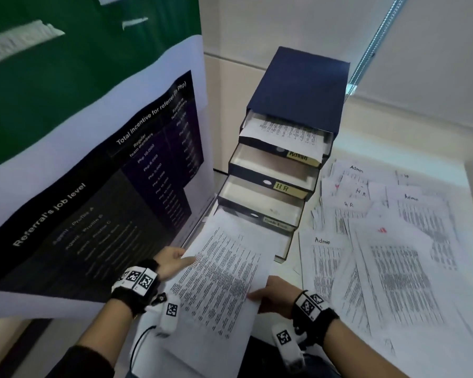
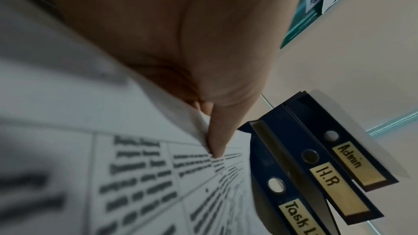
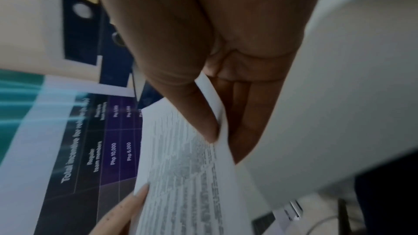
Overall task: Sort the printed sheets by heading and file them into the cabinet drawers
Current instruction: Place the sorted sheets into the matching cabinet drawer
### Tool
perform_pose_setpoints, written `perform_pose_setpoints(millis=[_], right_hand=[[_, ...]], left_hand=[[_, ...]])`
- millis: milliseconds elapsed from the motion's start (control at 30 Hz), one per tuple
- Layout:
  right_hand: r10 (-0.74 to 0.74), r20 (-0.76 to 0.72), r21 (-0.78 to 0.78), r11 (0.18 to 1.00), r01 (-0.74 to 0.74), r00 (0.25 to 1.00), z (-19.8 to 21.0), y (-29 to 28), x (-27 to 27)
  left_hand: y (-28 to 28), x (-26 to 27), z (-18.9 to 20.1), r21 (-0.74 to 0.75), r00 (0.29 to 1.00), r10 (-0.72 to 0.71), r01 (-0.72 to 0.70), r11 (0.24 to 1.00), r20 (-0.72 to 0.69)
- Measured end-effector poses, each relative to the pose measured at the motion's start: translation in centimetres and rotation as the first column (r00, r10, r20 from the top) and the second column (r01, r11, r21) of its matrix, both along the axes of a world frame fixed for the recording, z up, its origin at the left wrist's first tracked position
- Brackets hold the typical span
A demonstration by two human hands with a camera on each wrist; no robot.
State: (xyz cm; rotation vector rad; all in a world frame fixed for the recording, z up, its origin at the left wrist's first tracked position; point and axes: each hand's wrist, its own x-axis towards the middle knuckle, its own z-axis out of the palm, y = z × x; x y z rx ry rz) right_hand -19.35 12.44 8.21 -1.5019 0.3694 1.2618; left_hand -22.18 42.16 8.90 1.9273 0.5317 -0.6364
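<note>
Both hands hold 1 white printed sheet of dense black text [image 1: 219, 279] over the front of the dark blue cabinet [image 1: 298, 91]. Left hand [image 1: 172, 261] pinches its left edge, thumb on top; right hand [image 1: 273, 293] pinches the near right edge, thumb above, fingers beneath. Sheet's far end lies over the lowest pulled-out drawer [image 1: 281, 248]. 3 drawers above are open: Admin drawer [image 1: 302, 158] with paper in it, H.R drawer [image 1: 284, 188], Task drawer [image 1: 276, 223]. Loose printed sheets [image 1: 393, 241] are scattered on the white table [image 1: 448, 170], right of the cabinet. Referral poster [image 1: 93, 186] stands at left.
</note>
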Motion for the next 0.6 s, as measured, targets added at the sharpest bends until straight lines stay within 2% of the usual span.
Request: perform_pose_setpoints(millis=[67, 167, 233, 333, 400, 467, 533, 600], right_hand=[[-0.016, -0.069, -0.004, 1.0, 0.016, 0.997, -0.4, 0.1, -1.1], [-0.04, -0.089, 0.028, 0.999, 0.043, 0.995, -0.6, 0.0, -1.9], [-0.163, -0.045, 0.029, 0.986, 0.165, 0.986, -1.0, -0.5, -1.2], [-0.4, -0.037, 0.006, 0.916, 0.4, 0.916, -1.7, -1.9, 1.3], [-0.51, -0.047, -0.011, 0.86, 0.51, 0.859, -0.7, -2.6, 3.1], [-0.476, -0.028, -0.008, 0.879, 0.476, 0.879, -0.8, -3.3, 4.1], [-0.276, -0.046, -0.012, 0.961, 0.276, 0.96, -0.6, -3.3, 4.0], [-0.057, -0.097, 0.036, 0.997, 0.061, 0.994, -1.0, -3.3, 3.3]], left_hand=[[0.2, -1.0, -0.4, 0.023, 0.998, 0.045, -0.044, 0.999, -0.045], [1.1, -1.3, -2.6, -0.046, 0.995, 0.062, -0.065, 0.997, -0.072], [1.7, -0.8, -5.0, -0.066, 0.995, 0.072, -0.077, 0.995, -0.076], [-0.3, -0.1, -1.6, -0.152, 0.993, 0.042, -0.059, 0.987, -0.113], [-1.0, 0.6, -1.3, -0.245, 0.992, 0.032, -0.061, 0.968, -0.121], [-1.4, 1.6, -1.8, -0.244, 0.991, 0.098, -0.119, 0.963, -0.096], [-1.7, 2.9, -2.4, -0.192, 0.985, 0.171, -0.17, 0.967, -0.015], [-2.2, 4.5, -3.4, -0.092, 0.981, 0.188, -0.183, 0.979, 0.047]])
